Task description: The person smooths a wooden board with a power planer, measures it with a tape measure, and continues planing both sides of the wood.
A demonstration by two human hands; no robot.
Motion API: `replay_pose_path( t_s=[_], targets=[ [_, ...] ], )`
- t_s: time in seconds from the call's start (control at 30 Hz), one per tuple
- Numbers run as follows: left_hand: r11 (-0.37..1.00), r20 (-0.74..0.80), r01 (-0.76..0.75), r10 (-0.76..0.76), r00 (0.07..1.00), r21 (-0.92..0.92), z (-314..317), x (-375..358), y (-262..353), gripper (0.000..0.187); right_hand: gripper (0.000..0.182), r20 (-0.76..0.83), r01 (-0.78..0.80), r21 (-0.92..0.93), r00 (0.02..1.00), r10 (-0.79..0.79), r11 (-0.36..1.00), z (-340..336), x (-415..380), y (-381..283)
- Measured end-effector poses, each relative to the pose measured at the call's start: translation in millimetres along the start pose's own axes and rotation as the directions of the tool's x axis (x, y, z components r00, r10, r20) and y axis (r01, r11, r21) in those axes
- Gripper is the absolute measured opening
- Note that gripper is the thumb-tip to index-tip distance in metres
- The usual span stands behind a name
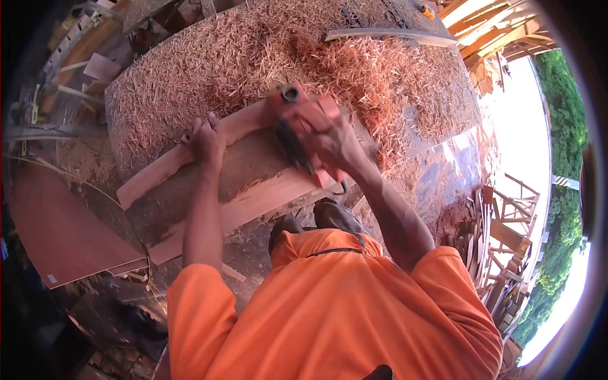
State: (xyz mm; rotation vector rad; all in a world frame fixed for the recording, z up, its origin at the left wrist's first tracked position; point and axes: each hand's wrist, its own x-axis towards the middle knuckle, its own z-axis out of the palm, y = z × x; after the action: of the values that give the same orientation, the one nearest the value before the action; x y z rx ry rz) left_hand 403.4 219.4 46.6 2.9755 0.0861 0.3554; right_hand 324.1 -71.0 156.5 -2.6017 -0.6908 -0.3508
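My right hand [337, 142] is closed around the handle of a red electric planer [297, 114], which is slightly blurred. The planer sits at the right end of a narrow wooden board [155, 177] and hides that end. My left hand [206, 140] grips the same board near its middle, with the fingers curled over it. Nearer my body, a second long plank [237, 212] lies roughly parallel to the board. A short piece of black cord [344, 187] shows by the planer's rear.
Wood shavings [234, 57] cover much of the worktable. A pale strip of wood [392, 34] lies across its far side. A reddish-brown sheet [63, 221] rests at lower left. Scrap wood [506, 234] is piled at right, and stacked timber [494, 28] stands at upper right.
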Motion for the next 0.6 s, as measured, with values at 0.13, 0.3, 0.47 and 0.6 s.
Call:
replay_pose_path(
  t_s=[0.13, 0.3, 0.47, 0.6],
  targets=[
    [1.0, 0.017, -0.008, 0.009, 1.0, -0.023, -8.0, -1.4, 2.9, 0.047, 0.028, 0.264, -0.401, 0.196, 0.9, 0.346, 0.895, -42.1, -83.8, -51.1],
    [0.999, 0.029, 0.018, -0.017, 0.999, -0.043, -12.5, -1.7, 8.2, 0.047, 0.035, 0.455, -0.887, 0.265, 0.462, 0.762, 0.379, -59.5, -84.1, -79.5],
    [0.998, -0.018, -0.009, 0.007, 1.0, -0.07, -1.4, -0.4, 3.3, 0.048, 0.013, 0.155, -0.28, 0.065, 0.951, 0.268, 0.958, -8.9, -13.8, -21.0],
    [0.99, -0.01, -0.009, 0.007, 1.0, -0.142, 17.1, -0.5, -7.0, 0.049, 0.024, 0.044, -0.16, -0.049, 0.986, 0.162, 0.986, 20.7, 52.9, 8.9]
  ],
)
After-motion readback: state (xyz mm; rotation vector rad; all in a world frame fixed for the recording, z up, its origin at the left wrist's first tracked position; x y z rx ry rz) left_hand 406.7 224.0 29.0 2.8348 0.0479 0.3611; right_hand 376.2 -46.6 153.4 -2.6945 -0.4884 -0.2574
